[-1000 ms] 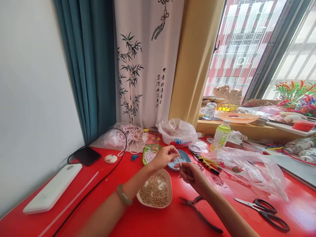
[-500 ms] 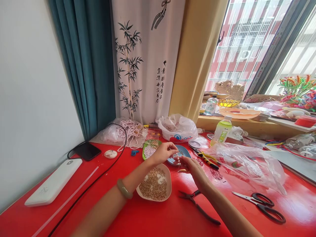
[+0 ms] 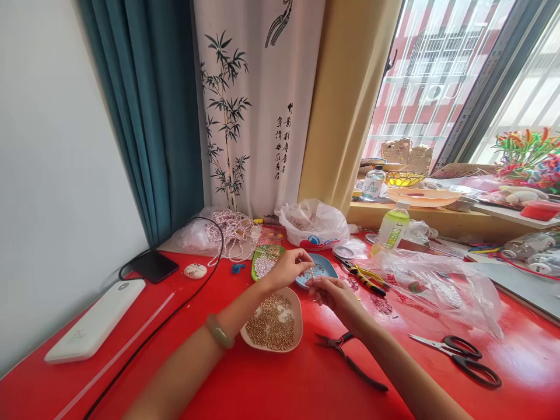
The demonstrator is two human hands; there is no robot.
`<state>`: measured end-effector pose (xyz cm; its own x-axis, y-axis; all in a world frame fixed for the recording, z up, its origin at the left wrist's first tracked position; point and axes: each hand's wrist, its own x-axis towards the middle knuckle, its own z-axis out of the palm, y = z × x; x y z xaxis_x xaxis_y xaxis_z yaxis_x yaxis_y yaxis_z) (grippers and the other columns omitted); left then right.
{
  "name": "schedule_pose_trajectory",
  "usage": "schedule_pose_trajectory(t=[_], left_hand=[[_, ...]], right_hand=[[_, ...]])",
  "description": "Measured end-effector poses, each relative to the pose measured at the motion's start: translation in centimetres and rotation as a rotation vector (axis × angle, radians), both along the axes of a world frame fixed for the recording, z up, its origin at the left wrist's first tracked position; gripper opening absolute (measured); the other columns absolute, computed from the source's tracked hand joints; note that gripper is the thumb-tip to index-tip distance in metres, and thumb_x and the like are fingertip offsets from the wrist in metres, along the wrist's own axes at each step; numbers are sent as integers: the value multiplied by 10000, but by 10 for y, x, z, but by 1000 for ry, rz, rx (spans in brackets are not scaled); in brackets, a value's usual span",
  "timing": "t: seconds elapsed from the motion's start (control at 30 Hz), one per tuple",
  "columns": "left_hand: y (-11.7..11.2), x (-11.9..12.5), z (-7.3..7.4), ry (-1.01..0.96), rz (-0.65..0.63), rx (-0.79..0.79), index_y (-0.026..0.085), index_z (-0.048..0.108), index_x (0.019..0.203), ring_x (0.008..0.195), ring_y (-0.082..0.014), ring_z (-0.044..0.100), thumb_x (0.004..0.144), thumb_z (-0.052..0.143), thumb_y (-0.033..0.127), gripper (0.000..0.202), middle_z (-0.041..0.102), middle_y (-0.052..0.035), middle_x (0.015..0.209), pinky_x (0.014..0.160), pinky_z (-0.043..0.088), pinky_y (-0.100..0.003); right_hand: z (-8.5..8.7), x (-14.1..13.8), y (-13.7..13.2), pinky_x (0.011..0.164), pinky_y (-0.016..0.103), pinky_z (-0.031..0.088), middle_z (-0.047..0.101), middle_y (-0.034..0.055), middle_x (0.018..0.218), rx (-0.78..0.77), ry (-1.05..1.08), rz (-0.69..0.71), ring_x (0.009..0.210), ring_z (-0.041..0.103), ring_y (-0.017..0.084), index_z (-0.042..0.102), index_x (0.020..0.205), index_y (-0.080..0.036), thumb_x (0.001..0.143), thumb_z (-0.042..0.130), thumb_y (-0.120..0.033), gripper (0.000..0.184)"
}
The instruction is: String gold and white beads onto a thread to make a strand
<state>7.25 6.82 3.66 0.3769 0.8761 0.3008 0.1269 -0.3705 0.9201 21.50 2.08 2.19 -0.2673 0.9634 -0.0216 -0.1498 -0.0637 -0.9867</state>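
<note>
The left hand (image 3: 287,268) is pinching the upper end of a short beaded strand (image 3: 312,274) between thumb and forefinger. The right hand (image 3: 336,294) is closing its fingertips on the lower end. The piece is tiny in this view; it is probably thread or wire carrying a few pale beads, but I cannot tell which. The strand is hanging in the air between the 2 hands, over the near edge of the blue dish (image 3: 328,269) and apart from the red table (image 3: 271,385).

Working well here seems to mean holding the strand taut and above the dish, so that a slipped bead is landing in it and not rolling off. The left forearm is crossing over the bowl of gold beads (image 3: 301,319), so it should be staying clear of the rim. The black pliers (image 3: 350,361) are lying just beside the right forearm, and the scissors (image 3: 459,353) are lying well apart to the right.
</note>
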Motion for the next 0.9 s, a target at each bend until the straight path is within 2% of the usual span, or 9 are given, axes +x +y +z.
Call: schedule_pose_trajectory(t=[0.23, 0.33, 0.43, 0.57, 0.67, 0.77, 0.83, 0.9], left_hand=[[-1, 3, -3, 14, -16, 4, 126, 535, 703, 503, -70, 414, 670, 535, 257, 135, 475, 24, 573, 476, 334, -194], [-1, 4, -4, 13, -8, -1, 125, 531, 694, 493, -68, 414, 668, 535, 249, 128, 478, 23, 576, 472, 334, -196], [0, 4, -5, 8, -14, -4, 126, 530, 691, 486, -66, 413, 667, 538, 250, 126, 479, 25, 573, 475, 336, -199], [0, 3, -6, 3, -31, -3, 127, 529, 691, 488, -67, 417, 673, 534, 258, 133, 481, 24, 574, 478, 340, -201], [0, 3, -6, 11, -36, 1, 125, 529, 688, 491, -66, 419, 672, 534, 249, 125, 482, 22, 576, 479, 341, -199], [1, 2, -6, 19, -30, 0, 123, 533, 691, 494, -67, 422, 674, 531, 243, 121, 485, 18, 580, 484, 346, -200], [0, 1, -5, 24, -19, -5, 123, 535, 695, 496, -68, 424, 674, 533, 244, 123, 491, 15, 584, 490, 352, -203], [0, 1, -4, 30, -15, -12, 123, 539, 699, 501, -70, 426, 672, 539, 248, 129, 497, 13, 591, 493, 355, -203]], right_hand=[[-1, 2, 2, 411, 223, 116, 315, -70, 416, 90, -157, -29, 389, 210, 56, 523, 581, -152, 650, 441, -250, 145], [-1, 2, 2, 417, 227, 86, 210, -84, 440, 109, -185, -49, 406, 139, 61, 537, 626, -156, 656, 431, -267, 157], [1, 3, 1, 418, 224, 88, 177, -78, 471, 121, -206, -80, 421, 128, 65, 551, 641, -156, 676, 419, -286, 188], [4, 2, -1, 418, 211, 151, 201, -74, 470, 151, -250, -103, 425, 173, 64, 561, 637, -155, 696, 440, -313, 208], [5, 2, -2, 436, 212, 223, 247, -74, 446, 172, -268, -69, 417, 225, 65, 573, 653, -149, 712, 442, -334, 235], [7, 3, -3, 507, 229, 316, 413, -44, 460, 197, -265, 39, 460, 367, 85, 580, 704, -145, 734, 447, -354, 250], [9, 4, -4, 598, 250, 367, 528, -5, 563, 200, -242, 101, 563, 473, 112, 577, 744, -152, 735, 467, -374, 248], [10, 5, -5, 668, 278, 392, 574, 18, 650, 179, -220, 123, 644, 522, 135, 570, 760, -163, 735, 473, -391, 249]])
